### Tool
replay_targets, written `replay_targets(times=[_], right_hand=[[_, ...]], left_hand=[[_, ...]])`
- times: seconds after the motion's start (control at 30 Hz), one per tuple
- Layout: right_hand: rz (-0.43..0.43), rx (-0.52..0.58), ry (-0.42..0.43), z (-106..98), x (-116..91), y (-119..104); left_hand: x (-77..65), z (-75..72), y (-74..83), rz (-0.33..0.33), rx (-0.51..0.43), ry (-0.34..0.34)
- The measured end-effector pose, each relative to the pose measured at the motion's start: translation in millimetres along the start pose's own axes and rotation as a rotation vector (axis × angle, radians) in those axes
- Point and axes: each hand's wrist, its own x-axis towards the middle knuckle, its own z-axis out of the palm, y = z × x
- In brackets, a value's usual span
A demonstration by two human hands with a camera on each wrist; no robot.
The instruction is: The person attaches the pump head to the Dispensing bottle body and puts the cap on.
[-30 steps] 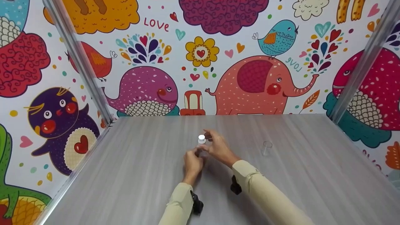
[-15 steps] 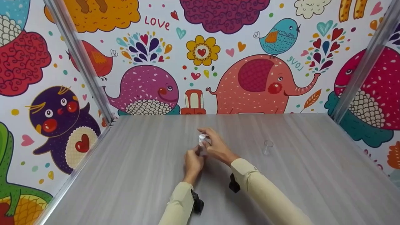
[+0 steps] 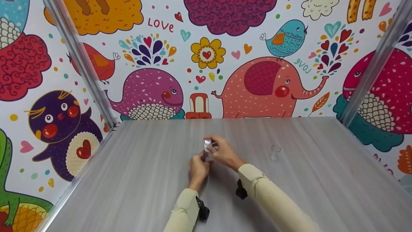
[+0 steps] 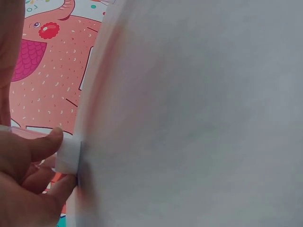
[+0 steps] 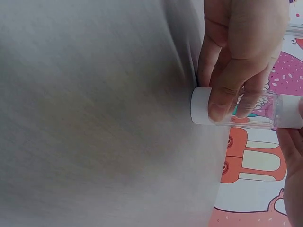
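A small clear bottle point(image 5: 258, 120) with a white base point(image 5: 200, 106) and a white top point(image 3: 207, 141) stands upright over the middle of the table. Low down, my left hand point(image 3: 199, 168) grips it; in the left wrist view the thumb and fingers close round the white base point(image 4: 69, 155). My right hand point(image 3: 226, 154) holds the white upper part between thumb and fingers, its index finger reaching over the far side of the top. That hand shows only partly at the edge of the right wrist view. Fingers hide much of the bottle's body in the head view.
To the right of my right hand stands a small clear cup-shaped piece point(image 3: 274, 153). The wood-grain table point(image 3: 145, 167) ends at walls with printed cartoon animals. Metal posts point(image 3: 85, 67) rise at both back corners.
My right hand's fingers have moved from spread beside the white top to closer round it, with the index finger now at its far edge. My left hand keeps its grip.
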Motion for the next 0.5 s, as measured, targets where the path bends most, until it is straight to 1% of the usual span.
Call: replay_targets(times=[0.17, 0.37, 0.5], right_hand=[[0.023, 0.002, 0.010, -1.2, 0.3, 0.0], [-0.022, -0.018, 0.042, -0.9, 0.8, 3.3], [-0.005, -0.011, 0.053, -1.2, 0.8, 4.5]], left_hand=[[0.4, -0.3, 0.0, 0.004, 0.007, -0.002], [-0.2, -1.2, 0.3, -0.011, 0.048, 0.002], [-0.7, -1.3, 1.0, -0.023, 0.049, -0.002]])
